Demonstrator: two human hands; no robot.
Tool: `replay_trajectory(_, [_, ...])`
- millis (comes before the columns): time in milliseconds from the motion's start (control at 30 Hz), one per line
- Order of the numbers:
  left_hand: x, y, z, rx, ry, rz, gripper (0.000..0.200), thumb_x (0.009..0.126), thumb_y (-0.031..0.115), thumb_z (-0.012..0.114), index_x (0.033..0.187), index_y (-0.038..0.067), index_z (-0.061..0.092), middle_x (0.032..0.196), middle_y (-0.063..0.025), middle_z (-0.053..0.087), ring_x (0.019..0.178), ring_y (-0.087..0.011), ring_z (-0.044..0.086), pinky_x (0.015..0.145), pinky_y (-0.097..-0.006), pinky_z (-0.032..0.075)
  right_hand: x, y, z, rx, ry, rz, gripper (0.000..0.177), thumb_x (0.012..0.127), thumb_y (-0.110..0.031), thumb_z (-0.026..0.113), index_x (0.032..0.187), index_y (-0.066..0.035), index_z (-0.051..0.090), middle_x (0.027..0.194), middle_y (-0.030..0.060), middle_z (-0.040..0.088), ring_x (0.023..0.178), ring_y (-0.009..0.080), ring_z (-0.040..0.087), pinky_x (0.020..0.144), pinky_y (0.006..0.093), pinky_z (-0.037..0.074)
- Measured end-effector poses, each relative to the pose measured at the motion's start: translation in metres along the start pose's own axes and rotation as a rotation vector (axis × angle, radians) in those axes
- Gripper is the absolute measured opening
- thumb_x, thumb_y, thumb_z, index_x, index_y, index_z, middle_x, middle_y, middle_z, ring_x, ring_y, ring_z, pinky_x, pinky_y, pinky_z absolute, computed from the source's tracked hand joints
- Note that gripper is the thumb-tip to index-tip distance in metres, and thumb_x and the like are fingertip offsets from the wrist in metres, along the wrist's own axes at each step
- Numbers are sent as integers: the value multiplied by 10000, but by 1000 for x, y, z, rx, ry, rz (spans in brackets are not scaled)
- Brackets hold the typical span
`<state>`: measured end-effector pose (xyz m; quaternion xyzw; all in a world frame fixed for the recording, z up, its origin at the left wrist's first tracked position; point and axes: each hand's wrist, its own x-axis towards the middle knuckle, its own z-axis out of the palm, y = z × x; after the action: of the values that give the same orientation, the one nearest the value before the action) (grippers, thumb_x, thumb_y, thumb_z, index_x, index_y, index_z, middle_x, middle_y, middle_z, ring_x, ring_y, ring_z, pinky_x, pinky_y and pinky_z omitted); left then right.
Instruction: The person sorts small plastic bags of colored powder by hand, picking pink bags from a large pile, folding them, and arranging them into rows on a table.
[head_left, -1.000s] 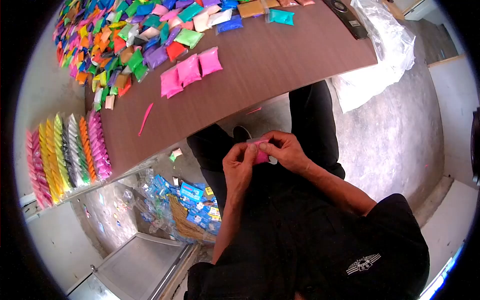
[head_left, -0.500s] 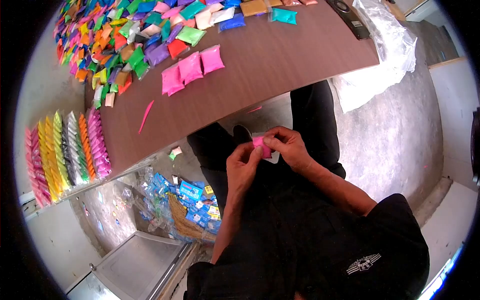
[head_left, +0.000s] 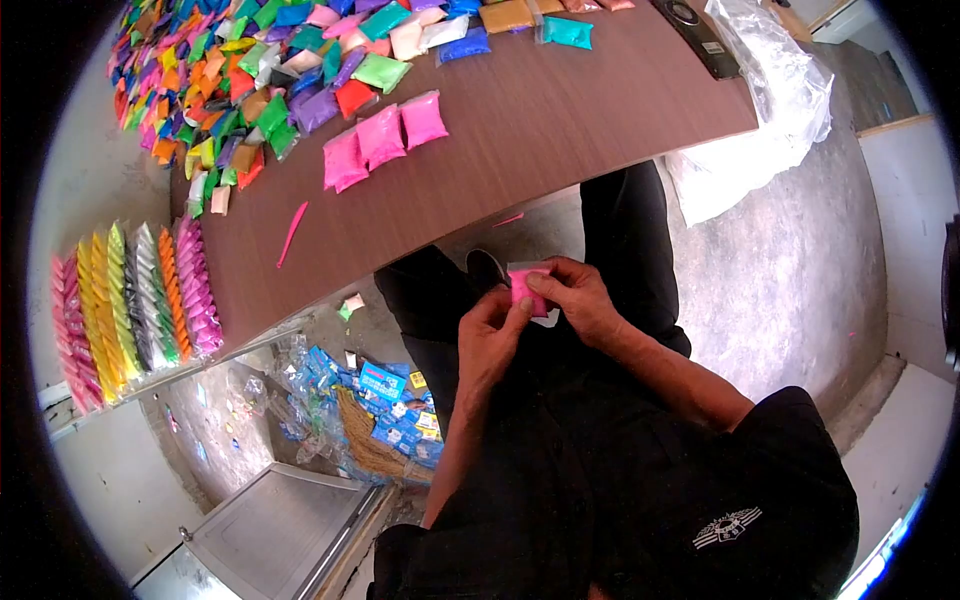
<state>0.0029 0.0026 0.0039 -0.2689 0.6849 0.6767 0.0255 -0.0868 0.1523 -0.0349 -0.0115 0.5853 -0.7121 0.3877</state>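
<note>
- Left hand [head_left: 487,338] and right hand [head_left: 584,302] both pinch a small pink bag [head_left: 522,288] in front of the black shirt [head_left: 600,450].
- Whether the bag is sealed, I cannot tell.
- Three pink bags [head_left: 380,138] lie on the table [head_left: 560,120].

What looks like a small packing workshop: colourful packets [head_left: 318,108] heaped on a brown tabletop [head_left: 560,120], bare concrete floor [head_left: 770,260], blue packaging [head_left: 382,382] piled below.
</note>
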Motion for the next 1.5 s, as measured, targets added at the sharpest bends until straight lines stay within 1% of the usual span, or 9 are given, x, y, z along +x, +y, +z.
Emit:
replay_trajectory(100, [1,-4,-3,97,-10,2,255,951,210,719,1079,-11,723,951,-73,726,883,-123,659,810,-289,521,-3,0,0,-30,1,52,283,986,-268,672,1151,-39,693,977,49,688,868,122,621,779,289,512])
replay_trajectory(167, [-2,-8,-3,129,4,29,261,977,237,706,1030,-18,708,881,-34,701,788,-86,615,706,-255,499,-8,-5,3,71,-19,127,297,986,-273,672,1160,-33,683,984,60,688,880,139,629,788,299,519])
replay_trajectory(267, [-5,-10,-9,189,-38,-101,265,944,213,727,1083,-13,726,987,-89,739,894,-135,668,813,-284,521,-5,2,2,34,-25,134,297,987,-274,670,1157,-30,685,997,70,689,890,153,635,806,314,530])
replay_trajectory(367, [-8,-9,-5,22,-30,-78,285,951,216,726,1103,-24,721,997,-94,741,902,-141,671,820,-278,522,-2,12,0,42,-24,62,295,984,-279,672,1149,-35,688,1006,75,692,899,156,639,822,327,535])
replay_trajectory(500, [-9,-1,0,32,-17,-69,287,962,211,719,1116,-31,718,1001,-92,739,913,-138,668,831,-275,522,-2,9,-2,19,-16,87,221,1003,-216,663,1129,-38,697,990,28,687,873,109,623,807,291,520])
replay_trajectory(567, [-7,-8,0,8,-22,-37,259,968,200,711,1092,-27,721,973,-77,734,882,-121,657,804,-269,516,-3,6,-1,26,-45,83,312,989,-285,666,1179,-37,688,1013,76,694,915,157,644,833,334,538])
replay_trajectory(800, [-10,-3,-7,109,-29,-49,255,987,241,691,1050,-4,720,912,-36,720,815,-96,637,744,-252,508,-5,0,4,66,-78,64,311,988,-272,671,1190,-38,694,1024,72,697,920,146,642,832,322,535])
replay_trajectory(1200, [-5,-4,-3,16,57,42,235,991,235,706,1018,1,712,891,-14,701,786,-75,603,704,-246,486,-5,-6,3,-69,-83,-1,304,970,-281,681,1141,-31,714,1005,65,709,898,128,640,821,312,531])
replay_trajectory(1500, [-8,-1,1,31,40,47,242,974,192,710,1090,-20,715,972,-79,731,894,-132,665,823,-270,526,-3,1,0,-129,-61,-5,272,974,-249,671,1142,-40,712,1002,61,709,896,140,648,834,325,531])
